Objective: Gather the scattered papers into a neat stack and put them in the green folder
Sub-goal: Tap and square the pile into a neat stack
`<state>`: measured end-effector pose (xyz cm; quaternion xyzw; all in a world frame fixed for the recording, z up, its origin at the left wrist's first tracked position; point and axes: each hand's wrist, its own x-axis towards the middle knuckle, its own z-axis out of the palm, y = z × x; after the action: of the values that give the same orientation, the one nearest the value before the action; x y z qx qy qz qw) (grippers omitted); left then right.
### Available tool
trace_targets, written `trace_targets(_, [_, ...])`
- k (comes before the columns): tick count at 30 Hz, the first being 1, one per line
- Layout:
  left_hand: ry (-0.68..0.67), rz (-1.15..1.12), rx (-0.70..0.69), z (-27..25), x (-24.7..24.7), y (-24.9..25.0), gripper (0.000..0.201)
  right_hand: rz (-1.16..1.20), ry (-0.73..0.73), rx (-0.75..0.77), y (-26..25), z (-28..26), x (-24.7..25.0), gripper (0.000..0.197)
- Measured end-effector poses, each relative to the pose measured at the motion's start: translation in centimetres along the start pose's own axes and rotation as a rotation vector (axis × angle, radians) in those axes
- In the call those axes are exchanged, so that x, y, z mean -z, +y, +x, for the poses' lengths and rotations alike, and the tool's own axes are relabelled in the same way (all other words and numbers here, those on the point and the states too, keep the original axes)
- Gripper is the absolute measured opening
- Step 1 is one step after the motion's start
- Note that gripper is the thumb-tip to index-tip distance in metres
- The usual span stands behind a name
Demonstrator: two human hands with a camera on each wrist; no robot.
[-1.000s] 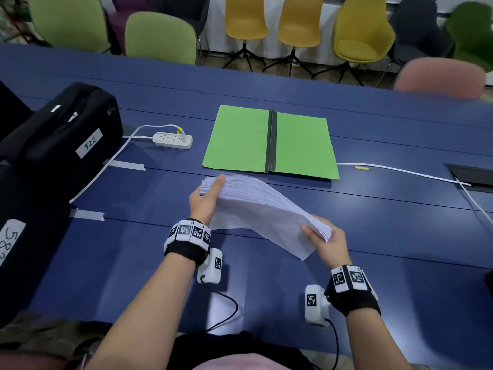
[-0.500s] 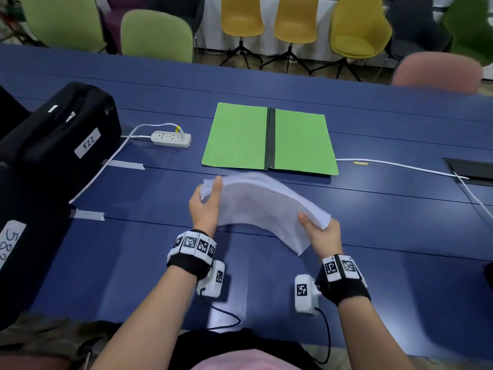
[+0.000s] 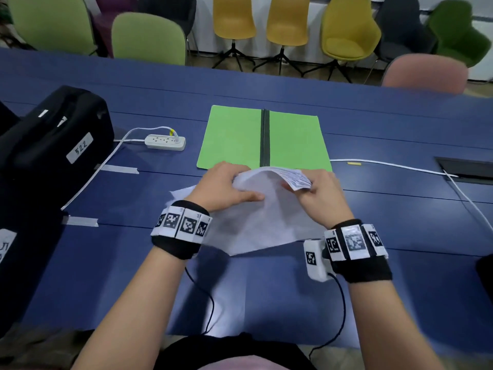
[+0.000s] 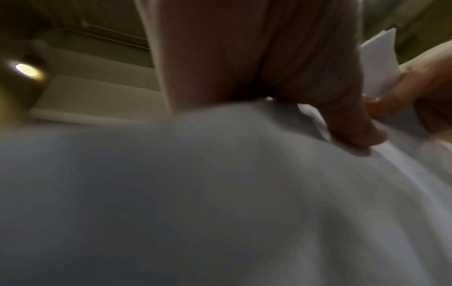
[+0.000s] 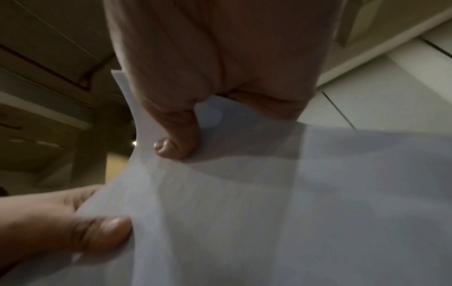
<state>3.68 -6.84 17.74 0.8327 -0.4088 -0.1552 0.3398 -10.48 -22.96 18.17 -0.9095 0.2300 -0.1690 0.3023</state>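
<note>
A stack of white papers (image 3: 266, 220) is held above the blue table (image 3: 400, 209), bowed upward, its far edge curled and showing print. My left hand (image 3: 226, 188) grips the stack's far left part, thumb on top. My right hand (image 3: 317, 193) pinches the far right edge. In the left wrist view the left hand (image 4: 318, 108) presses its thumb onto the papers (image 4: 220, 193). The right wrist view shows the right hand (image 5: 195, 125) with its thumb on the papers (image 5: 293, 193). The green folder (image 3: 234, 137) lies open and flat just beyond the hands, a black spine down its middle.
A black case (image 3: 53, 140) labelled 522 sits at the left. A white power strip (image 3: 165, 141) and its cable lie left of the folder. Another white cable (image 3: 386, 165) runs right toward a table hatch (image 3: 466, 169). Several chairs (image 3: 149, 38) line the far side.
Both hands have slid from the stack's outer ends to its far edge and come close together. The stack has bowed upward and moved toward the folder.
</note>
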Motion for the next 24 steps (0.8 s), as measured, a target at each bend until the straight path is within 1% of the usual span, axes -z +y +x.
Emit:
trace_targets(1, [-0.045, -0.037, 0.011, 0.0, 0.1, 0.0, 0.034, -0.029, 0.019, 0.033, -0.8, 0.0, 0.4, 0.031])
trace_targets(2, [-0.077, -0.054, 0.025, -0.1, 0.1, -0.2, 0.044, -0.002, 0.035, 0.043, -1.2, -0.1, 0.8, 0.033])
trace_targets(3, [-0.093, -0.056, 0.030, -0.2, -0.1, -0.5, 0.053, 0.074, 0.051, 0.040, -1.4, 0.0, 1.2, 0.034])
trace_targets(4, [-0.087, -0.065, 0.027, -0.2, -0.3, -0.9, 0.057, 0.135, 0.056, 0.032, -0.8, 0.0, 1.3, 0.036])
trace_targets(6, [-0.065, -0.113, 0.028, -0.4, -0.2, -1.7, 0.049, 0.144, -0.012, -0.030, 1.3, -0.1, 1.5, 0.043])
trace_targets(8, [-0.041, -0.223, 0.071, -0.5, 0.6, -2.5, 0.044, 0.080, -0.121, -0.135, 3.9, -0.9, 1.5, 0.041])
trace_targets(9, [-0.031, -0.294, 0.090, -0.6, 1.0, -2.9, 0.036, 0.104, -0.134, -0.190, 5.1, -1.3, 1.6, 0.038])
trace_targets(10, [-0.027, -0.356, 0.096, -0.8, 1.4, -3.1, 0.027, 0.200, -0.109, -0.238, 5.9, -1.8, 1.6, 0.034])
trace_targets(11, [-0.019, -0.401, 0.098, -0.9, 1.7, -3.3, 0.023, 0.333, -0.053, -0.261, 6.4, -2.1, 1.6, 0.028])
trace_targets(13, [0.012, -0.475, 0.076, -1.0, 1.7, -3.9, 0.022, 0.565, 0.083, -0.242, 6.1, -2.4, 1.2, 0.015])
trace_targets(14, [0.028, -0.525, 0.064, -1.0, 1.5, -4.0, 0.024, 0.694, 0.135, -0.234, 5.7, -2.4, 0.9, 0.013])
trace_targets(15, [0.045, -0.574, 0.064, -1.0, 1.2, -4.0, 0.028, 0.851, 0.147, -0.243, 5.1, -2.4, 0.5, 0.020])
trace_targets(16, [0.064, -0.613, 0.068, -0.9, 0.6, -4.0, 0.033, 0.969, 0.131, -0.283, 4.7, -2.2, 0.0, 0.033])
trace_targets(17, [0.092, -0.655, 0.087, -0.8, 0.0, -3.8, 0.035, 1.017, 0.087, -0.311, 4.4, -2.0, -0.7, 0.041])
trace_targets(18, [0.128, -0.704, 0.105, -0.7, -0.6, -3.5, 0.031, 1.002, 0.052, -0.331, 3.7, -1.8, -1.4, 0.038])
trace_targets(19, [0.167, -0.752, 0.125, -0.7, -1.2, -3.0, 0.025, 0.944, 0.075, -0.333, 3.1, -1.6, -2.0, 0.025])
trace_targets(20, [0.212, -0.781, 0.140, -0.6, -1.8, -2.5, 0.019, 0.891, 0.139, -0.328, 2.5, -1.2, -2.3, 0.011])
trace_targets(21, [0.256, -0.799, 0.151, -0.4, -2.3, -2.0, 0.014, 0.854, 0.219, -0.308, 2.0, -0.8, -2.5, 0.012])
trace_targets(22, [0.290, -0.807, 0.148, -0.2, -2.7, -1.5, 0.014, 0.837, 0.283, -0.282, 1.5, -0.4, -2.6, 0.017])
trace_targets(24, [0.332, -0.814, 0.145, 0.1, -3.0, -0.6, 0.013, 0.824, 0.367, -0.242, 1.1, 0.2, -2.8, 0.012])
